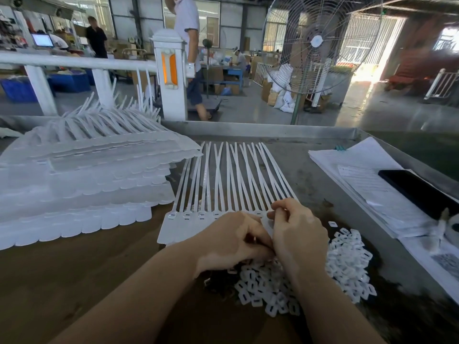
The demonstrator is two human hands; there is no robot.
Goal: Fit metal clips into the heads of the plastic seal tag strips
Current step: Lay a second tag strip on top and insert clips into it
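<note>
Nearest the person, under and to the right of both wrists, lies a heap of small white slotted pieces [310, 276] on the worktop [74, 281]. Just above it, the left hand [231, 242] is curled, fingertips turned toward the right hand [298, 232]; what it holds cannot be told. The right hand's fingers pinch at the head end of the right-most strips in the flat row of seal tag strips [223, 184] (the metal clip itself is too small to make out).

Left of the hands, three or four strip heads [186, 215] show a small insert in their slots; these appear fitted. The heads under the hands are hidden, so their state cannot be told. Judged from this, the current row is well advanced.

Farther left, a tall stack of strip sheets [82, 180] rests on the worktop; fitted or not, it cannot be told. Right of the hands lie papers [360, 175] and a dark phone [417, 192].
</note>
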